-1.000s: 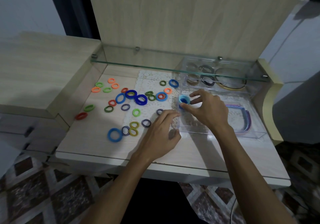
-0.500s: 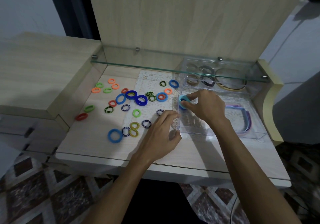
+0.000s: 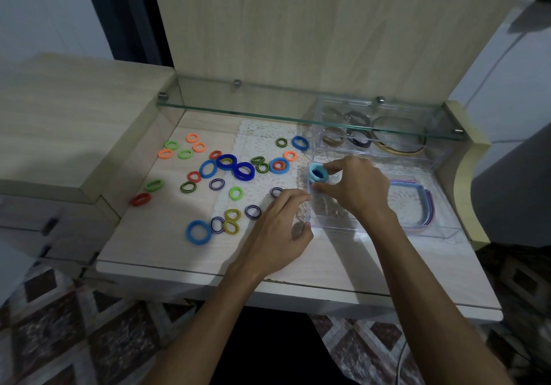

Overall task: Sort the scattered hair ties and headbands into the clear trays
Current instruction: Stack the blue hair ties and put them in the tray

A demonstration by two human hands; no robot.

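Right hand: grip pinching a light blue fabric hair tie at the near-left corner of the clear plastic tray. Left hand: fingers loosely spread, tips touching the tray's left wall, just below the tie. Coloured hair ties lie scattered on the counter, left of both grips.

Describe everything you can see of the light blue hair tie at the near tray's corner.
The light blue hair tie is a thick, soft-looking fabric ring, tilted on edge with its hole toward the camera. It sits at the far-left corner of the near clear tray. The right hand pinches it between finger and thumb.
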